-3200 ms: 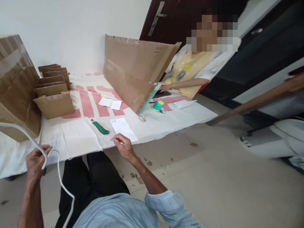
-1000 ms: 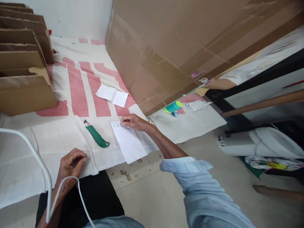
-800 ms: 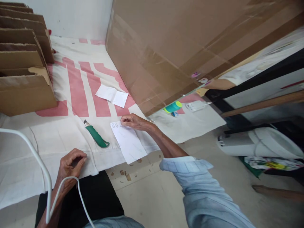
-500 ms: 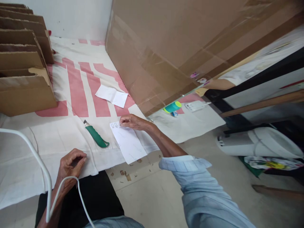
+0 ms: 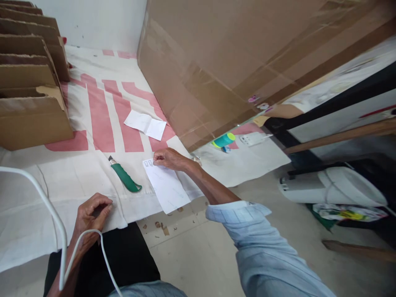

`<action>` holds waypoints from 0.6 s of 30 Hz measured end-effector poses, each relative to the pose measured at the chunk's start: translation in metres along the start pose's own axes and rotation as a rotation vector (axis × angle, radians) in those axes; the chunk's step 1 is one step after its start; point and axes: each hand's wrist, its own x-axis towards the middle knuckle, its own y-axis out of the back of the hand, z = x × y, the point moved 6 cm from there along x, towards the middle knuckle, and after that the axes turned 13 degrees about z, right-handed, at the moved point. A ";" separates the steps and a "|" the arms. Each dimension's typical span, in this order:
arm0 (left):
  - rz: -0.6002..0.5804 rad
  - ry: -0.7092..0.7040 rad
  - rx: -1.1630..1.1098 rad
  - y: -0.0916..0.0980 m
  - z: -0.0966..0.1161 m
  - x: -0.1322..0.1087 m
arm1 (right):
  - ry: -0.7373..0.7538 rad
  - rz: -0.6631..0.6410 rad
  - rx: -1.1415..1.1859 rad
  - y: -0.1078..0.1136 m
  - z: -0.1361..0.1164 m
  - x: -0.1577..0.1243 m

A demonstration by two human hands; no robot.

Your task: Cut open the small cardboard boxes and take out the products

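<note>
Near the table edge lies a white sheet of paper [image 5: 168, 189] with small rounded outlines at its upper left corner. My right hand [image 5: 170, 159] rests over the sheet's top edge, its fingers closed in a pinch beside those outlines. Whatever is between the fingertips is hidden or too small to make out. My left hand [image 5: 94, 210] lies on the cloth at the front edge, fingers curled and thumb near the index finger, with nothing visible in it. Between the hands is a green-handled utility knife [image 5: 126, 177], its blade end pointing away from me.
A folded white paper [image 5: 145, 124] lies farther back on the cloth [image 5: 24, 206]. Cardboard pieces [image 5: 34, 119] stand in a row at left. A large taped carton [image 5: 216, 74] fills the right back, beside a teal and yellow spool [image 5: 224, 140]. A white cable [image 5: 63, 231] crosses my left forearm.
My right hand has shifted very slightly to the left along the top of the sheet. My left hand, the knife and the papers stay in place.
</note>
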 end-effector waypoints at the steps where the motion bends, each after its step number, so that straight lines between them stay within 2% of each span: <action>1: -0.004 0.004 0.005 0.000 0.000 0.000 | -0.010 0.007 -0.015 0.000 0.001 0.001; 7: -0.006 0.004 0.004 -0.001 -0.001 0.001 | -0.005 0.071 -0.047 0.003 0.002 0.000; 14: 0.000 0.000 0.002 -0.001 -0.001 0.001 | 0.053 0.266 -0.028 -0.003 0.005 -0.017; 18: 0.015 -0.016 -0.010 0.000 0.002 0.002 | 0.115 0.324 -0.003 -0.006 0.004 -0.023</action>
